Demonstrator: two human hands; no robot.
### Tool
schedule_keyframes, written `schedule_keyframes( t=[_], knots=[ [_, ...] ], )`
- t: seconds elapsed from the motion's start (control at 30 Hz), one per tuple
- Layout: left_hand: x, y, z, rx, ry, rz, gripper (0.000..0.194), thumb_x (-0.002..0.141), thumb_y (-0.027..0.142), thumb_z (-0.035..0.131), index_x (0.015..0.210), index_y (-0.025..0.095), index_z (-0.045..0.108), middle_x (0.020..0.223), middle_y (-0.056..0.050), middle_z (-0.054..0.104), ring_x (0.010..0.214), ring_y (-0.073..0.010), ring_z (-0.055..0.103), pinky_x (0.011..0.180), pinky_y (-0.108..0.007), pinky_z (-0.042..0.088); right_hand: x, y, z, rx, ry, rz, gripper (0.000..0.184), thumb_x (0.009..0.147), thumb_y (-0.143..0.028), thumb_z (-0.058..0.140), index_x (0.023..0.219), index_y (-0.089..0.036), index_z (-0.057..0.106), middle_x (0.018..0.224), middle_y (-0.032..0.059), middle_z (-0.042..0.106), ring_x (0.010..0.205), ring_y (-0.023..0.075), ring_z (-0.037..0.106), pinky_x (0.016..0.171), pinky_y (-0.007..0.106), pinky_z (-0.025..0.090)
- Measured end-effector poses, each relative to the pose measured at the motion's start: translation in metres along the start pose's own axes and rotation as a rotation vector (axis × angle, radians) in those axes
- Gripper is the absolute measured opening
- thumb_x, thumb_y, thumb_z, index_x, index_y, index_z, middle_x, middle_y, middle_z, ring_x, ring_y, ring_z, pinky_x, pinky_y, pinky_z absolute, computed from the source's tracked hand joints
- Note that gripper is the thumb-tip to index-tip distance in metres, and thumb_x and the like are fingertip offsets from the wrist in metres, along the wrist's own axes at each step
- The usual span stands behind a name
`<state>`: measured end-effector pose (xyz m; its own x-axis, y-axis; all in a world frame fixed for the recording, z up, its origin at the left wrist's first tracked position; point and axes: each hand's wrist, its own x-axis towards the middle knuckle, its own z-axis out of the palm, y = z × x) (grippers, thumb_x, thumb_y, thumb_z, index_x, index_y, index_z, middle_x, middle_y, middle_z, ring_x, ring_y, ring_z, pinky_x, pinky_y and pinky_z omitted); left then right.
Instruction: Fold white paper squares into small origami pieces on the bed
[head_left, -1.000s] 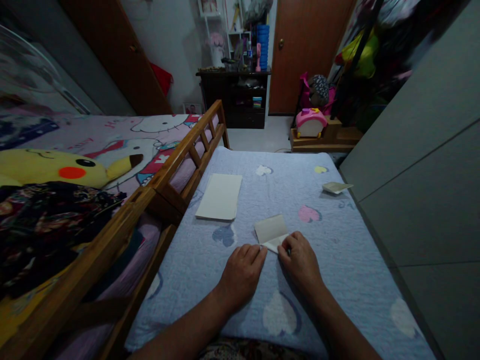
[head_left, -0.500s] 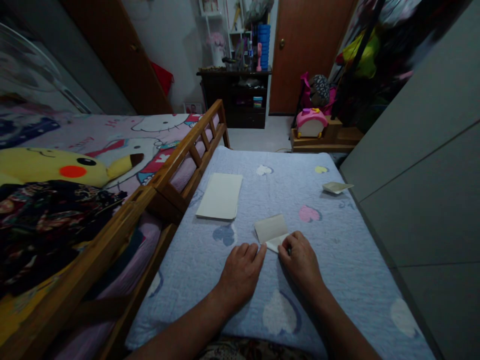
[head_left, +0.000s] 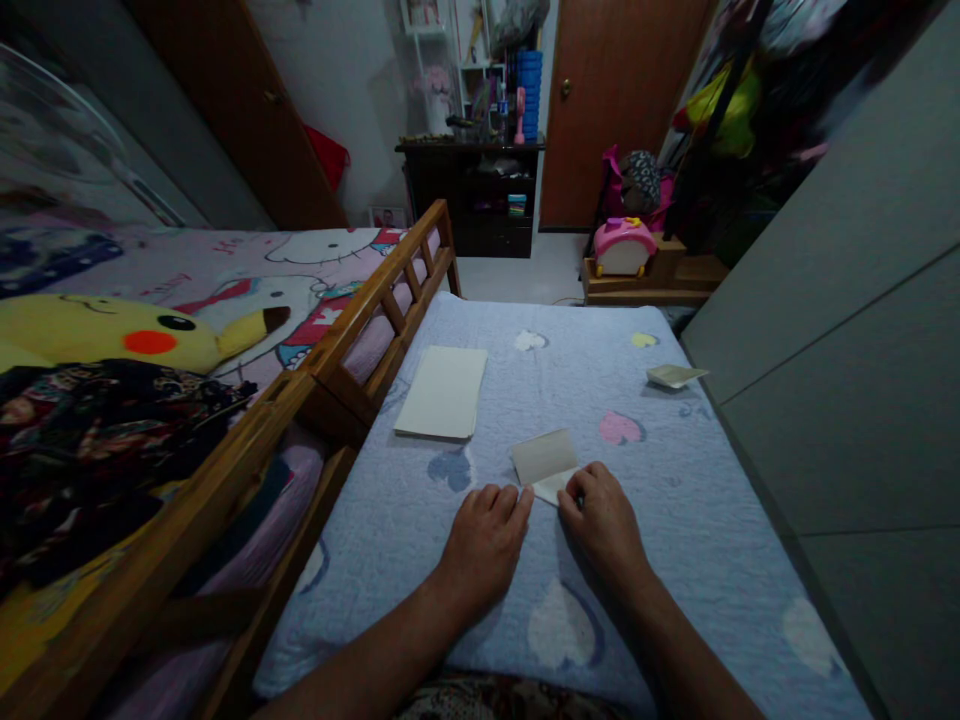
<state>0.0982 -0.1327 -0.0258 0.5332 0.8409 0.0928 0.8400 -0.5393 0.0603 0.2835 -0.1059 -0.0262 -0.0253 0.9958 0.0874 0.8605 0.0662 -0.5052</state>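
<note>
A small folded sheet of paper [head_left: 544,456] lies on the blue bed cover in front of me, its back half tilted up and its near half folded over. My left hand [head_left: 487,535] holds the near left corner, with the thumb and fingertips close together at the edge. On the other side, my right hand [head_left: 604,510] pinches the near right edge between thumb and curled fingers. Part of the paper's right edge is hidden behind those fingers. To the left rests a stack of white paper [head_left: 442,393], and a folded paper piece [head_left: 675,376] sits at the far right.
A wooden bed rail [head_left: 382,300] runs along the left, beside another bed with a yellow plush toy [head_left: 150,330]. Pale cabinet panels [head_left: 847,380] border the right side. Beyond the heart-patterned bed cover [head_left: 555,370] stand a dark cabinet [head_left: 472,200] and a pink toy case [head_left: 624,247].
The near flap of the paper shows a little wider and flatter between my fingers. Both hands stay almost in place, and the view has shifted slightly.
</note>
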Motion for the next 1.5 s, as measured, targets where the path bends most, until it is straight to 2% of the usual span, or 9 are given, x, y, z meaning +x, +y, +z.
schedule_keyframes(
  t=[0.1,0.27,0.37,0.63,0.8,1.13,1.33,1.5],
  knots=[
    [-0.001,0.000,0.003,-0.002,0.010,0.009,0.043,0.095,0.015,0.050,0.138,0.015,0.047,0.110,-0.009,0.060,0.093,-0.0240,0.050,0.079,-0.040,0.047,0.000,-0.001,-0.001,-0.001,-0.008,0.017,0.017,0.084,-0.015,0.055,0.067,-0.020,0.053,0.080,0.0032,0.053,0.079,0.0192,0.054,0.075,0.030,0.039],
    [-0.003,-0.003,0.009,-0.005,0.052,0.052,0.046,0.094,0.011,0.046,0.140,0.013,0.045,0.136,-0.011,0.054,0.099,-0.0240,0.048,0.085,-0.042,0.047,0.001,-0.002,-0.001,0.009,-0.004,0.023,0.017,0.083,-0.014,0.055,0.067,-0.020,0.052,0.079,0.0031,0.053,0.079,0.0191,0.054,0.076,0.030,0.040],
    [-0.003,-0.004,0.008,-0.006,0.042,0.067,0.047,0.094,0.011,0.044,0.141,0.014,0.045,0.142,-0.011,0.051,0.099,-0.0238,0.049,0.085,-0.042,0.047,0.001,-0.001,0.000,0.006,0.005,0.018,0.017,0.082,-0.014,0.054,0.067,-0.021,0.052,0.079,0.0033,0.053,0.078,0.0191,0.053,0.076,0.030,0.040],
    [-0.003,-0.004,0.003,-0.016,0.003,0.062,0.051,0.091,0.010,0.047,0.142,0.014,0.045,0.142,-0.011,0.052,0.099,-0.0250,0.050,0.086,-0.042,0.047,0.001,0.002,0.001,0.000,0.022,-0.007,0.016,0.082,-0.015,0.052,0.067,-0.021,0.052,0.079,0.0036,0.053,0.076,0.0188,0.053,0.074,0.030,0.040],
    [-0.002,-0.003,0.000,-0.009,-0.019,0.062,0.051,0.090,0.010,0.049,0.141,0.013,0.046,0.141,-0.011,0.053,0.099,-0.0251,0.050,0.085,-0.041,0.047,0.000,0.001,-0.001,-0.013,-0.002,0.005,0.008,0.082,-0.016,0.052,0.076,-0.020,0.053,0.082,0.0034,0.053,0.077,0.0192,0.052,0.072,0.030,0.039],
    [-0.001,-0.002,0.002,0.002,-0.019,0.044,0.048,0.093,0.012,0.047,0.140,0.015,0.046,0.141,-0.010,0.053,0.100,-0.0248,0.049,0.085,-0.041,0.046,0.000,-0.003,-0.004,-0.043,-0.031,-0.008,0.008,0.085,-0.012,0.054,0.083,-0.019,0.058,0.086,0.0040,0.055,0.080,0.0186,0.052,0.073,0.028,0.037],
    [0.001,-0.002,-0.002,0.016,-0.037,0.050,0.048,0.091,0.012,0.049,0.139,0.015,0.048,0.137,-0.011,0.055,0.098,-0.0252,0.052,0.083,-0.041,0.048,-0.003,-0.010,-0.004,-0.169,-0.069,-0.113,0.017,0.093,-0.015,0.050,0.085,-0.022,0.063,0.087,0.0045,0.058,0.082,0.0199,0.051,0.072,0.030,0.032],
    [0.002,-0.003,-0.004,-0.010,-0.026,0.058,0.046,0.092,0.011,0.047,0.138,0.014,0.048,0.135,-0.011,0.057,0.101,-0.0247,0.052,0.086,-0.040,0.049,-0.004,-0.019,-0.003,-0.244,-0.030,-0.079,0.009,0.093,-0.022,0.055,0.086,-0.020,0.060,0.089,0.0066,0.060,0.085,0.0220,0.052,0.074,0.032,0.031]
  ],
)
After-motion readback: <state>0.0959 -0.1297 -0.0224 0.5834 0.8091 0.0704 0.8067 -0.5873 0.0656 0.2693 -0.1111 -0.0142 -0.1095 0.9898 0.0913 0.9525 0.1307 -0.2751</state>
